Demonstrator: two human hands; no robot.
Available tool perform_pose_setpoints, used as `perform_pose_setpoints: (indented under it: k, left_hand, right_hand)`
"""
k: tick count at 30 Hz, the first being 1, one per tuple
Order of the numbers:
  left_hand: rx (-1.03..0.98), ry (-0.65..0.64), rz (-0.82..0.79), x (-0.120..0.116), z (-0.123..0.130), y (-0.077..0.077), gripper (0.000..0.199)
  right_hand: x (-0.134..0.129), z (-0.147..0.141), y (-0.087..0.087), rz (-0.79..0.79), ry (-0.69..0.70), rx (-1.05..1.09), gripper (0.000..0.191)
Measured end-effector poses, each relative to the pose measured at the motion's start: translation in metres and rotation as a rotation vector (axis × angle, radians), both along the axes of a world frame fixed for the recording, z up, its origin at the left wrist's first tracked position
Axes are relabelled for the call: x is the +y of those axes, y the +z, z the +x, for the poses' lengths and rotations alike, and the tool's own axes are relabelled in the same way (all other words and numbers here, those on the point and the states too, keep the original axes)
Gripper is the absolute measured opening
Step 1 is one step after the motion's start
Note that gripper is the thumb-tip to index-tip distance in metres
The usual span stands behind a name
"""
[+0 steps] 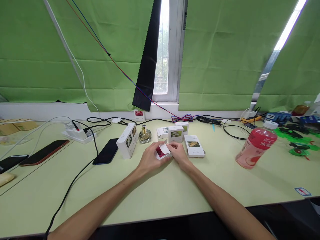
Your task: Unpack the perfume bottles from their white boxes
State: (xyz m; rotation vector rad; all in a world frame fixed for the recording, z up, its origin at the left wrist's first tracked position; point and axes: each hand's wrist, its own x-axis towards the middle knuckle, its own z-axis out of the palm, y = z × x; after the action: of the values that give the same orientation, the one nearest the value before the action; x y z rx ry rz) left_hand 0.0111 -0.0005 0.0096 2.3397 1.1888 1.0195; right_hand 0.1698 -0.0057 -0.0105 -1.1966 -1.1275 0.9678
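A small white box [163, 150] with a red picture sits between my hands near the middle of the table, a white flap raised at its top. My left hand [150, 156] is wrapped round its left and near sides. At its right end, the closed fingers of my right hand [178, 151] touch the flap and edge. Just behind stand white boxes with flower pictures [175, 134], and a white box with a yellow picture [194, 146] lies to the right. A glass perfume bottle [145, 135] and an upright white box [127, 140] are on the left.
A dark phone [106, 151] and a power strip [78, 133] with cables are left on the table [155, 196]. A pink drink bottle [257, 145] stands right, before green propeller-like parts [298, 150]. Black cables run along the wall; one crosses the left side to the front edge.
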Motion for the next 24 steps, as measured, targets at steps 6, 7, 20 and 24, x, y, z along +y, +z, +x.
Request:
perform_pose_setpoints:
  k: [6,7,20,24]
  left_hand:
    - [-0.004,0.000,-0.008,-0.0009,-0.0004,0.0003,0.059]
    - [-0.004,0.000,-0.008,-0.0008,-0.0004,0.0003,0.059]
    - [-0.008,0.000,0.017,-0.0018,-0.0004,0.0015,0.057]
    - [-0.043,-0.022,0.029,-0.0011,-0.0001,0.0007,0.059]
  right_hand:
    - [-0.0024,0.0000,0.0021,0.004,0.021,-0.027,0.030]
    - [-0.0026,0.0000,0.0021,0.008,0.025,-0.045,0.032]
    - [-0.0012,-0.0014,0.0015,0.028,0.020,-0.078,0.037]
    - [0.0001,-0.0023,0.0026,0.049,-0.062,-0.007,0.040]
